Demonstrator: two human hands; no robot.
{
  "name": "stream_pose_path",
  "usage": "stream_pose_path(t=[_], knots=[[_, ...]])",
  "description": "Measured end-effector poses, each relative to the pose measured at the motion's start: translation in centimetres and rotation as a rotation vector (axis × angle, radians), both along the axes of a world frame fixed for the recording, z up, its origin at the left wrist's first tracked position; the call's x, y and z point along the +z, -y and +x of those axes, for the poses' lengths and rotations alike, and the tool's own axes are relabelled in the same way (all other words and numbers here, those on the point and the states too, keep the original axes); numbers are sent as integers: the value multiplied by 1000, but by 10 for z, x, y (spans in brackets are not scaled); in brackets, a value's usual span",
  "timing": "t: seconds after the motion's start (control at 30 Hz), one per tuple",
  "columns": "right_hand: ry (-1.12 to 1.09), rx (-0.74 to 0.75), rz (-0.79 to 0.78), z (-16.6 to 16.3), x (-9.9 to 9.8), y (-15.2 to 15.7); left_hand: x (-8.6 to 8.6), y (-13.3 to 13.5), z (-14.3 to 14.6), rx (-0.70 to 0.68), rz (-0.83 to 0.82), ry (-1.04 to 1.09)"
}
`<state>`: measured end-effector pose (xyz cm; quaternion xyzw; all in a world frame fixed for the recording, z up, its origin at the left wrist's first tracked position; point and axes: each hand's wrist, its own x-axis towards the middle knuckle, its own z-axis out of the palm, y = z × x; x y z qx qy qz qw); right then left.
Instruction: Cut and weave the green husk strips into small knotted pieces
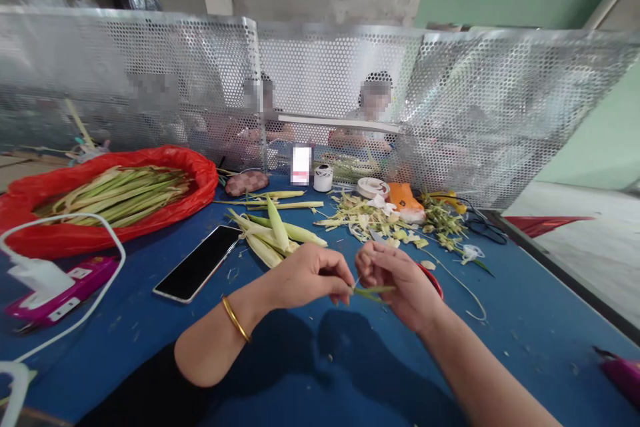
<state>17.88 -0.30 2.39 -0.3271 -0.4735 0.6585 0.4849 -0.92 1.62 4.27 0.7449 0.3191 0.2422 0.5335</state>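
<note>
Several long green leaf stalks (pixel 120 195) lie in red plastic bag (pixel 200 180) far L; black smartphone (pixel 197 271) nearer centre. L hand (pixel 310 277) pinches one end of thin green leaf strip (pixel 376 291), R hand (pixel 400 283) pinches other end, both above blue tabletop (pixel 525 307). Step looks like splitting the strip; next move prob. needs firm pinch, slow even pull.

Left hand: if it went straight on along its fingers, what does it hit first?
The left hand points toward the person's right. First comes the green strip, whose end it seems to pinch, then right behind it the right hand, which holds the strip. Both look level; depth is unsure.
</note>
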Motion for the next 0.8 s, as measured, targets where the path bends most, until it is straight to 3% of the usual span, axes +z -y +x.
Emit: stream_pose_path(t=[0.17, 0.27, 0.37, 0.5, 0.6, 0.67, 0.8], knots=[[-278, -37, -192, -16, -17, -1, 0, -5, 2, 244, -120, 252], [-300, -104, -111, -29, -23, 6, -4, -9, 3, 404, -79, 235], [-119, -232, 98, -38, -22, 16, -7, -9, 4, 504, -39, 169], [397, -317, 558, -39, -21, 28, -10, -6, 7, 483, 96, -2], [639, -307, 819, -36, -19, 31, -9, -2, 8, 427, 283, -133], [699, -285, 824, -32, -16, 29, -7, -1, 6, 373, 385, -233], [663, -188, 547, -22, -6, 20, -6, -1, 2, 231, 406, -366]])
